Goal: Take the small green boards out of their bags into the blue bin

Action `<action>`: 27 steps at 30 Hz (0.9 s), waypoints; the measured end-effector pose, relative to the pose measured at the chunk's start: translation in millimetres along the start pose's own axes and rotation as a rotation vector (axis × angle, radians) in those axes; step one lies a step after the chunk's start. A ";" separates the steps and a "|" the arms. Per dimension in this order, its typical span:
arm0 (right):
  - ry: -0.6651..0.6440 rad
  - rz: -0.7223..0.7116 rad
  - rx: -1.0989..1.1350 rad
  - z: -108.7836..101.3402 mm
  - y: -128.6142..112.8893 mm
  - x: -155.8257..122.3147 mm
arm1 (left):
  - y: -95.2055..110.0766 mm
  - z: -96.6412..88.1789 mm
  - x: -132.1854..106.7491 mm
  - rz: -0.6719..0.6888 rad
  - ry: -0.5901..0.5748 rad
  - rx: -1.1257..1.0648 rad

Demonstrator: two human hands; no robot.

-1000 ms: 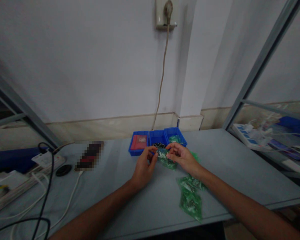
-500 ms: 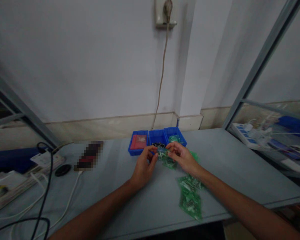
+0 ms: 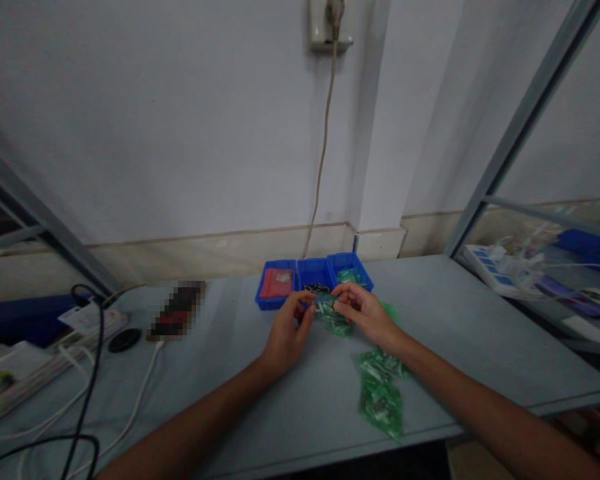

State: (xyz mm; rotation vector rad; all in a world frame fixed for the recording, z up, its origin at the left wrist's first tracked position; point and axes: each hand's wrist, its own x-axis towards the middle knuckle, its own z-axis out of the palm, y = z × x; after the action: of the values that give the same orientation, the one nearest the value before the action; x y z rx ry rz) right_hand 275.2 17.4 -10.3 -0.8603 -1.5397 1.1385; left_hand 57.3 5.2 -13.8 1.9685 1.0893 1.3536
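Currently two-handed pinch on a green packet point(image 3: 326, 308), just in front of the middle blue bin point(image 3: 314, 270).
Left hand point(image 3: 285, 333) has thumb and fingertips on its left edge, right hand point(image 3: 364, 315) likewise on the right; can't tell if it touches the table point(image 3: 300, 420). Left blue bin point(image 3: 271, 305) holds red packets point(image 3: 276, 285), right blue bin point(image 3: 344, 261) holds green ones; more green bags point(image 3: 380, 393) lie on the table near the right forearm. Phone point(image 3: 176, 312) sits well left, white cable point(image 3: 141, 393) attached.

On your bench point(image 3: 445, 307), three trays point(image 3: 314, 269) stand in a row behind your hands point(image 3: 283, 337); power strip point(image 3: 111, 325) far left; bags point(image 3: 380, 398) nearer you, right.
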 end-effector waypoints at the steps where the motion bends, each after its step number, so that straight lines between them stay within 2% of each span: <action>1: 0.003 0.002 -0.001 0.1 0.4 0.2 | 0.5 -0.8 0.4 0.023 -0.015 0.010; 5: 0.011 0.011 0.000 0.1 1.5 0.2 | 0.5 -2.6 1.8 0.115 -0.072 0.030; 8: 0.015 0.021 0.005 -0.5 0.9 0.5 | -0.4 -1.8 1.5 0.135 -0.125 0.037; 11: 0.025 0.036 0.017 -0.9 -0.8 1.0 | -0.7 -0.8 1.0 0.115 -0.156 0.042; 19: 0.010 0.002 -0.148 3.2 -6.9 -4.7 | 2.6 -3.9 3.5 0.053 -0.087 0.095; 23: 0.038 -0.097 -0.302 5.8 -9.7 -9.2 | 4.6 -3.8 3.7 0.048 -0.133 0.070; 27: 0.008 -0.090 -0.214 6.9 -9.7 -9.3 | 5.7 -3.2 3.6 0.055 -0.187 0.033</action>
State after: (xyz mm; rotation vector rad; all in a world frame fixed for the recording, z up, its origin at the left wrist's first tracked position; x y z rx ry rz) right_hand 271.0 4.2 -4.3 -0.9253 -1.6974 0.9159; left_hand 56.9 5.0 -6.3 2.1146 0.9821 1.1577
